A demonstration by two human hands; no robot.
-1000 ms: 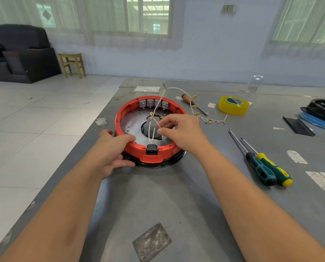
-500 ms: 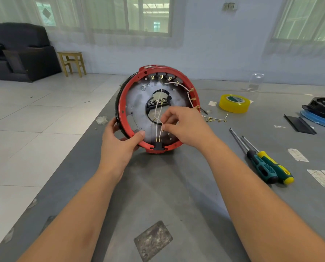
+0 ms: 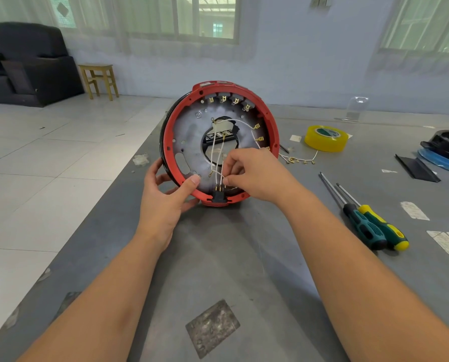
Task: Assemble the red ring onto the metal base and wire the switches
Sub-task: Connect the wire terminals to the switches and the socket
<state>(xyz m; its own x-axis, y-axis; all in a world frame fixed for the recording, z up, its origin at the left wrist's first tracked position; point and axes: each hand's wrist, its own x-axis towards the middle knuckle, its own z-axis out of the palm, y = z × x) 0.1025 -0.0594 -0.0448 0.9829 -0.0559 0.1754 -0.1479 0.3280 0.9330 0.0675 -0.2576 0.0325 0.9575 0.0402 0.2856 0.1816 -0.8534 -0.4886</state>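
Note:
The red ring [image 3: 273, 126] stands on edge on the grey table [image 3: 231, 257], fitted round the metal base [image 3: 189, 142], its inside facing me. Several switches [image 3: 228, 99] with brass terminals sit along the top inside. White wires [image 3: 215, 150] with brass terminals loop across the centre hole down to a black socket [image 3: 219, 196] at the bottom. My left hand [image 3: 166, 194] grips the ring's lower left rim, thumb on the metal base. My right hand [image 3: 254, 173] pinches the white wires just above the socket.
A yellow tape roll [image 3: 325, 138] and loose terminal wires [image 3: 300, 160] lie right of the ring. Two screwdrivers [image 3: 367, 218] lie near my right forearm. A black and blue part [image 3: 445, 152] sits at the far right. The table's left edge runs beside my left arm.
The ring and base went from lying flat to standing on edge, tilted up by my left hand. My right hand moved lower along the wires toward the socket.

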